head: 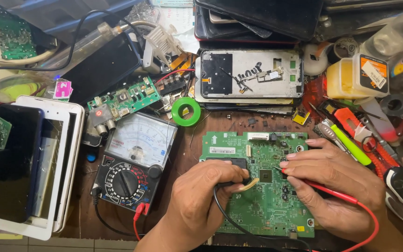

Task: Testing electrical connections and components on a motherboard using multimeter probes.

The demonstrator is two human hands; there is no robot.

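We see a green circuit board (257, 186) lying flat on the brown workbench (190, 140), low and right of centre, both hands working over it. The left hand (201, 196) is closed in a pinch around a black test probe (232, 183), its tip held down on the board just left of the square black chip (266, 176); the black lead (239, 224) trails from the hand toward the near edge. The right hand (332, 186) pinches a red test probe (323, 189) between thumb and fingers, the other fingers resting loosely on the board's right side. The red tip (278, 169) points at the board just right of the chip; we cannot tell whether it touches. The red lead (369, 219) loops off to the lower right.

Left of the board sits an analogue multimeter (134, 163) with a white dial face and a black rotary selector, red and black leads plugged in at its bottom edge. Above it lies a smaller green circuit board (124, 100); a green tape roll (186, 111) lies between that and an opened phone frame (250, 73). At far left rests a white-framed tablet (47, 163). Right of the right hand lie a green-handled tool (350, 144), an orange cutter (350, 122) and a yellow plastic bottle (355, 74).
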